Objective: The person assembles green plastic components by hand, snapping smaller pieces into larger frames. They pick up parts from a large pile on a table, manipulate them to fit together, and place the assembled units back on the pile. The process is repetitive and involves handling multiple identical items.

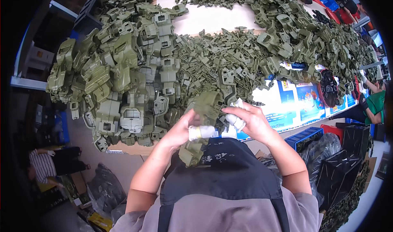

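In front of my apron, my left hand [184, 129] is closed round an olive-green molded plastic part [208, 107], its outline smeared by motion. My right hand [250, 119] pinches the right edge of that same part. White coverings wrap some fingertips of both hands. Below my left hand hangs another olive-green piece [190, 153]; whether it joins the held part I cannot tell. Just beyond my hands lies a heap of small green plastic pieces [217, 60]. Larger hollow green shells [132, 118] are stacked to the left.
More green parts [282, 43] pile up at the right. Blue printed sheets [286, 105] cover the table's right side. Blue and black crates [303, 138] and plastic bags [104, 183] stand below. A person in stripes [43, 166] is at left, one in green [374, 105] at right.
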`<state>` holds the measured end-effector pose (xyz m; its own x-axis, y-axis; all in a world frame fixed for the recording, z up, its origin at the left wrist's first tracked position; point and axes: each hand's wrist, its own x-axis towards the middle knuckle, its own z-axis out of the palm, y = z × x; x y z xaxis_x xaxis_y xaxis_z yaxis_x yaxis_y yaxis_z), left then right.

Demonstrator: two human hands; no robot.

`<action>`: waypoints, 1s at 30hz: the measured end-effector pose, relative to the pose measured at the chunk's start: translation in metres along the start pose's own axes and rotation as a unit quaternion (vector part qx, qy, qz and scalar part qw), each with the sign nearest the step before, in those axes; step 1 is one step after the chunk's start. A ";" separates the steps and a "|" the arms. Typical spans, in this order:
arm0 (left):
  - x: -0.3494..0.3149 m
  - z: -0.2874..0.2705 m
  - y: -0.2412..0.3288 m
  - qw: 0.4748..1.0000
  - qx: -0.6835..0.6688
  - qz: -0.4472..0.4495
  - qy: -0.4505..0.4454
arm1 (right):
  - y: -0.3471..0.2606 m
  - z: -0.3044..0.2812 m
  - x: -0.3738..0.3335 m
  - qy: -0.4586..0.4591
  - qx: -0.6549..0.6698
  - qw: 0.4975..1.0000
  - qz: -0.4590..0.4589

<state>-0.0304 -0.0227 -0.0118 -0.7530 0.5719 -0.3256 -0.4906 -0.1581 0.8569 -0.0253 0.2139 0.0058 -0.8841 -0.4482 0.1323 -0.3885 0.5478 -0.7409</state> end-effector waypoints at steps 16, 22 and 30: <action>0.002 0.006 0.007 0.981 0.183 -0.051 -0.038 | 0.004 0.011 -0.003 -0.015 -0.082 0.994 -0.071; 0.000 0.012 0.005 0.981 0.184 -0.016 -0.050 | 0.015 0.022 -0.009 0.048 -0.023 0.995 -0.082; 0.004 -0.021 -0.015 0.994 0.066 -0.084 -0.037 | 0.027 -0.014 -0.016 0.021 0.316 0.949 0.011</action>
<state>-0.0351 -0.0353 -0.0341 -0.6292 0.6395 -0.4418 -0.5409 0.0481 0.8397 -0.0253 0.2461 -0.0069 -0.9047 -0.4063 0.1285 -0.1486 0.0180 -0.9887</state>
